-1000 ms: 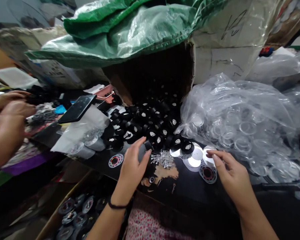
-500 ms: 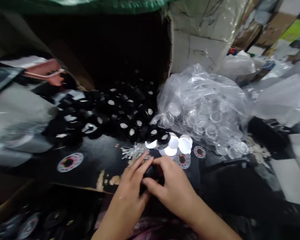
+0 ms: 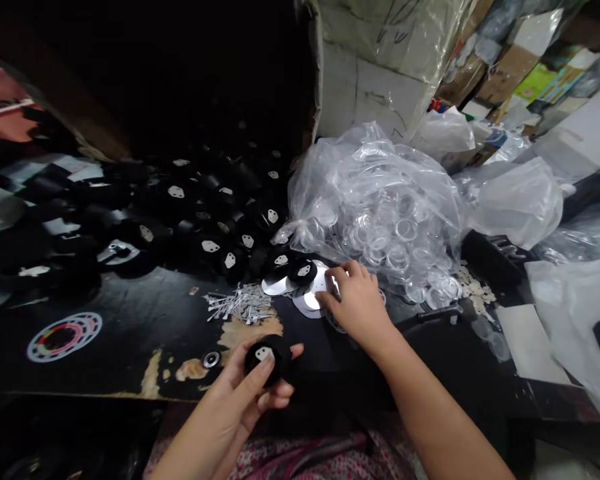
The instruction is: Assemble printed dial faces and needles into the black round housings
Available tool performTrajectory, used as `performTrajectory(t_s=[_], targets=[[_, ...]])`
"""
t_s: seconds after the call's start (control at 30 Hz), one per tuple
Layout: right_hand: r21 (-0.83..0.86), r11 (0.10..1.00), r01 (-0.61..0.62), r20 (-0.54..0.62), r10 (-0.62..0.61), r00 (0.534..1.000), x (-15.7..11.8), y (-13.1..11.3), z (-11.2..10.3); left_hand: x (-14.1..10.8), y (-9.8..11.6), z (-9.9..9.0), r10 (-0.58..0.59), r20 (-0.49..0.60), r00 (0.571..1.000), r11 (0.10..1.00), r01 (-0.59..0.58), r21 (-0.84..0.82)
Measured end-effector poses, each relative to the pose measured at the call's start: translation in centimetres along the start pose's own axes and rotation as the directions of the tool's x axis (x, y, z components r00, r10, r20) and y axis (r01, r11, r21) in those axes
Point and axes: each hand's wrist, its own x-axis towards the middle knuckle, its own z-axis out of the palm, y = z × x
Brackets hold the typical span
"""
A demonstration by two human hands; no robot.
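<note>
My left hand (image 3: 245, 393) holds a round black housing (image 3: 279, 357) with a small silver plate in its face, the thumb pressed on that plate. Over the pile of shiny silver discs (image 3: 316, 293), my right hand (image 3: 357, 300) curls its fingers and thumb around the edge of a disc, which it partly hides. Another black housing (image 3: 303, 271) rests against these discs. Left of them lies a heap of small pale clock hands or pins (image 3: 240, 303), too small to tell. A small round metal-centred part (image 3: 211, 360) sits by my left hand.
Many black housings (image 3: 210, 247) fill the back left, before a dark open box. A clear bag of transparent rings (image 3: 380, 220) stands behind my right hand. Printed ring dials (image 3: 65, 337) lie at left, a dark tool (image 3: 433, 313) and a white card (image 3: 533, 343) at right.
My hands, together around a dark part before, have come apart. The right one has moved forward to the silver discs; the left keeps a black housing. The view has shifted to the right.
</note>
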Motion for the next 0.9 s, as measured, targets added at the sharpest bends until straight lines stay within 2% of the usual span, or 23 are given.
performTrajectory(t_s=[0.07, 0.13, 0.23, 0.27, 0.33, 0.4, 0.47, 0.53, 0.7, 0.9], targets=[[0.074, 0.997, -0.018, -0.029, 0.020, 0.999, 0.1, 0.1, 0.3, -0.1, 0.4, 0.1, -0.015, -0.012, 1.000, 0.997, 0.014, -0.072], [0.222, 0.973, -0.058, -0.043, 0.069, 0.997, -0.2, 0.2, 0.3, -0.1, 0.9, 0.2, 0.009, -0.003, 1.000, 0.988, -0.009, -0.157], [0.468, 0.880, -0.083, -0.027, 0.108, 0.994, -1.4, -0.1, 0.1, 0.2, 1.6, 0.7, 0.009, -0.015, 1.000, 0.960, -0.013, -0.279], [0.517, 0.855, -0.048, -0.038, 0.079, 0.996, -2.1, -0.4, 0.0, 0.4, 1.9, 1.1, -0.005, -0.026, 1.000, 0.950, -0.003, -0.311], [0.533, 0.840, 0.098, -0.093, -0.056, 0.994, -3.7, -1.3, 0.1, 0.6, 2.3, 1.9, -0.019, -0.046, 0.999, 0.932, 0.001, -0.363], [0.530, 0.809, 0.255, -0.140, -0.213, 0.967, -5.1, -2.2, 0.3, 0.8, 2.5, 2.6, -0.003, -0.061, 0.998, 0.911, -0.023, -0.413], [0.583, 0.748, 0.316, -0.171, -0.266, 0.949, -6.0, -2.7, 0.7, 0.7, 2.5, 3.1, 0.018, -0.079, 0.997, 0.892, -0.051, -0.448], [0.671, 0.691, 0.270, -0.156, -0.225, 0.962, -6.3, -2.9, 1.1, 0.5, 2.5, 3.3, 0.010, -0.106, 0.994, 0.885, -0.059, -0.463], [0.779, 0.625, 0.054, 0.039, -0.135, 0.990, -6.0, -3.4, 1.4, 0.0, 2.4, 3.7, 0.010, -0.146, 0.989, 0.877, -0.079, -0.473], [0.833, 0.553, -0.022, 0.022, 0.007, 1.000, -6.6, -3.6, 1.0, 0.2, 1.6, 3.0, 0.044, -0.114, 0.993, 0.914, -0.086, -0.397]])
